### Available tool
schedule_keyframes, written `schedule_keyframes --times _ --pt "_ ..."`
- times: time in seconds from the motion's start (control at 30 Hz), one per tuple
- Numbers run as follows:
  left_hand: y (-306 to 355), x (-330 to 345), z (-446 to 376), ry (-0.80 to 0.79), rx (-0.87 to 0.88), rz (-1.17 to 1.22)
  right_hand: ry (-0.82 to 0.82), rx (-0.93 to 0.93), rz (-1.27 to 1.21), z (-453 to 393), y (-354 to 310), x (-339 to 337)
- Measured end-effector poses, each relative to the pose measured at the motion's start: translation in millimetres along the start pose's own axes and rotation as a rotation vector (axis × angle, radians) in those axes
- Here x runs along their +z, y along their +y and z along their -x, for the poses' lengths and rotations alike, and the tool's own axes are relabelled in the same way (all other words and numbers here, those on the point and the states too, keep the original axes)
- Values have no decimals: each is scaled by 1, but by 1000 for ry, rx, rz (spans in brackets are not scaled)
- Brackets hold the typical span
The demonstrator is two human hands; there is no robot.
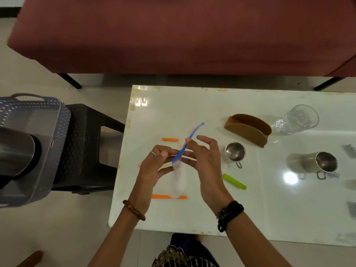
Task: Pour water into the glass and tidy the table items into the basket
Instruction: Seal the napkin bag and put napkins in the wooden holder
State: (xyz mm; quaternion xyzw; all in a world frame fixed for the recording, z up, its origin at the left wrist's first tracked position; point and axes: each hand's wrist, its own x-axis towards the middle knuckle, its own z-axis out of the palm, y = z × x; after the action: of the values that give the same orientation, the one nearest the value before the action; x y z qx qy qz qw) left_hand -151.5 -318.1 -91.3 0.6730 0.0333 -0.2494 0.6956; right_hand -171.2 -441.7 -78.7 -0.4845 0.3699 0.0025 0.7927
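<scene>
Above the white table (212,218) both hands hold a thin blue toothbrush-like stick (189,137), tilted up to the right. My right hand (207,162) pinches its middle with thumb and forefinger, the other fingers spread. My left hand (154,166) pinches near its lower end, where a blurred white wrapper (178,180) hangs down. The clear glass (297,119) stands at the table's far right. The grey basket (48,151) sits on a black stool (86,135) left of the table, with a steel jug (15,151) inside.
On the table lie two orange sticks (170,139) (160,196), a green clip (235,182), a small steel cup (235,152), a larger steel mug (325,163) and a brown curved holder (248,130). Small grey items sit at the right edge. A maroon sofa (183,35) stands behind.
</scene>
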Motion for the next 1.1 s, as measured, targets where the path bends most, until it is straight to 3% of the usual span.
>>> schedule_keyframes --times 0.1,0.17,0.47,0.6,0.77,0.97,1.1 --pt "5 3 -12 63 -193 207 -56 -80 126 1 -1 -4" --pt "7 7 -17 77 -255 168 -127 -128 229 5 -1 -7" --pt "6 18 -20 50 -266 86 -273 -153 372 9 -8 -19" --pt "1 21 -16 53 -220 79 -292 -148 459 4 -8 -22" --pt "2 32 -12 9 -147 13 -182 -241 568 1 -15 -36" --pt "3 42 -10 167 -5 -250 12 -503 1200 -3 -29 -59" --pt "0 54 -6 83 103 -479 -76 -461 1262 -7 -31 -58"
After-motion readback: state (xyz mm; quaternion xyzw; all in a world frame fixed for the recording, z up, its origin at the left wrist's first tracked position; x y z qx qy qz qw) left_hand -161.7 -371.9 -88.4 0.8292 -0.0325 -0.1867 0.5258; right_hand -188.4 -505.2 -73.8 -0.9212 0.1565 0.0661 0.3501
